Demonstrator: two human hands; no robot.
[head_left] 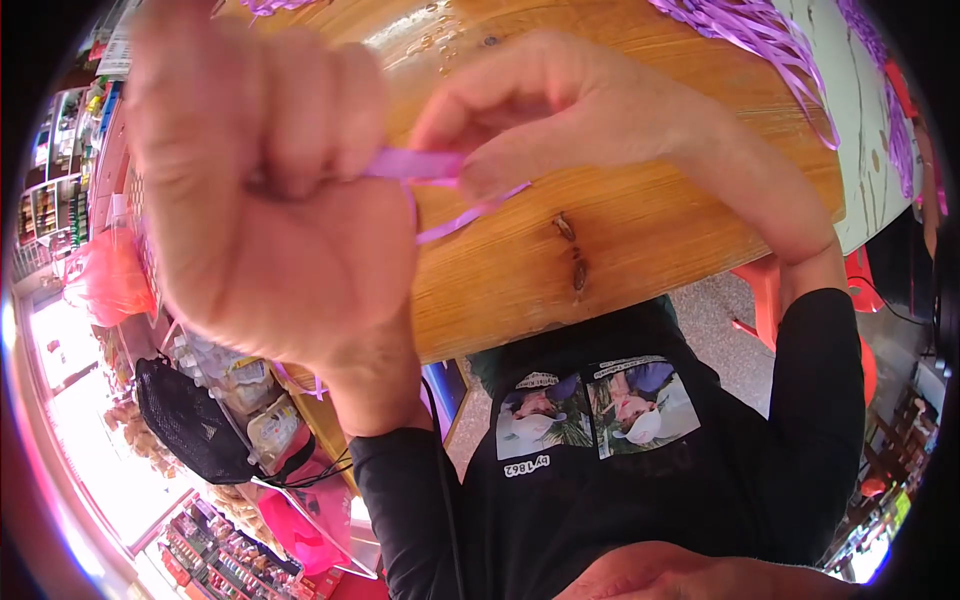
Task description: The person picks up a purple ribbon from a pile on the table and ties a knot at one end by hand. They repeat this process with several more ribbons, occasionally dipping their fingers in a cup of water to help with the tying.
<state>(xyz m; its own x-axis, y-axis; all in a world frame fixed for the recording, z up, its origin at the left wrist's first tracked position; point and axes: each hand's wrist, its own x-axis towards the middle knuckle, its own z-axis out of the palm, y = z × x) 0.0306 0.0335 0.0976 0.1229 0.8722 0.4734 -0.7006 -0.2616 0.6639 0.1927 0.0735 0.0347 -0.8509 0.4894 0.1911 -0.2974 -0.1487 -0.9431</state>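
Observation:
A purple ribbon (415, 164) is stretched between my two hands above the wooden table. My left hand (290, 190) is raised close to the camera and slightly blurred, its fingers curled round one end of the ribbon. With thumb and fingers my right hand (545, 115) pinches the ribbon a short way to the right. Below the hands a loose length of purple ribbon (470, 215) hangs over the wood. How the ribbon runs inside my left fist is hidden.
The wooden table (660, 235) has its near edge just in front of me. At the far right a bundle of purple ribbons (755, 45) reaches onto a white marbled surface (870, 215). On the left are a black bag (190, 425), a red plastic bag (110, 275) and stocked shelves (50, 190).

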